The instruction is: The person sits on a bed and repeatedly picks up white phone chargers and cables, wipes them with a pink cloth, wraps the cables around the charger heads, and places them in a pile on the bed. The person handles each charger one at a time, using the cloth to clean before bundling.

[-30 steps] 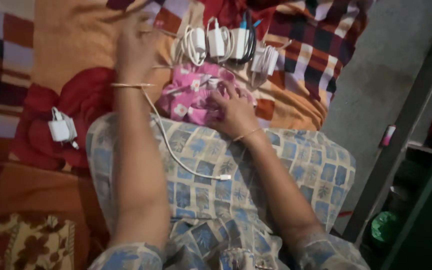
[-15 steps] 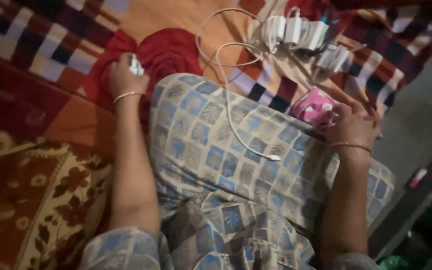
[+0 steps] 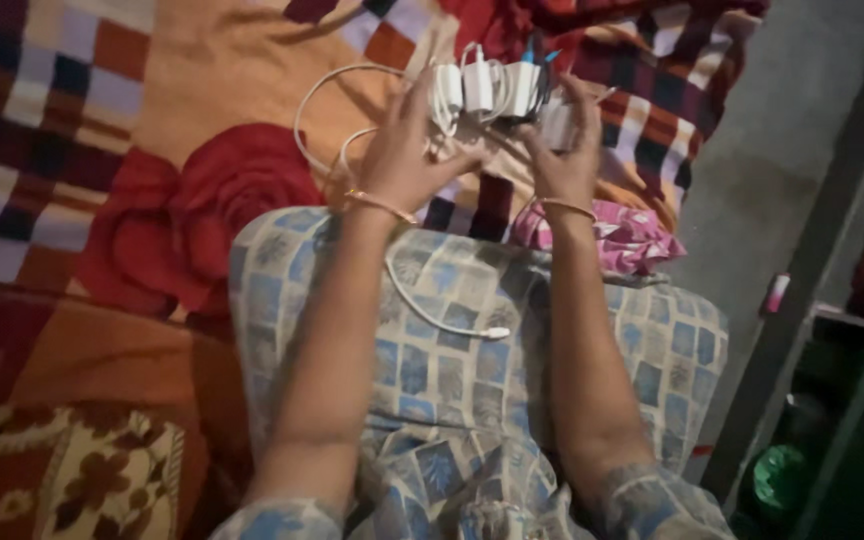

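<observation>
**Count: chargers, cables, hands**

Two hands: left hand (image 3: 407,150), right hand (image 3: 564,150), each with one thin bangle, so two bangles. White charger adapters (image 3: 487,88) in a row at the far edge of the patchwork blanket (image 3: 182,90): about four; the exact number is blurred. One loose white cable (image 3: 432,315) with one plug end lying on the lap. One pink cloth pouch (image 3: 632,235). One green round object (image 3: 780,470) at lower right.
</observation>
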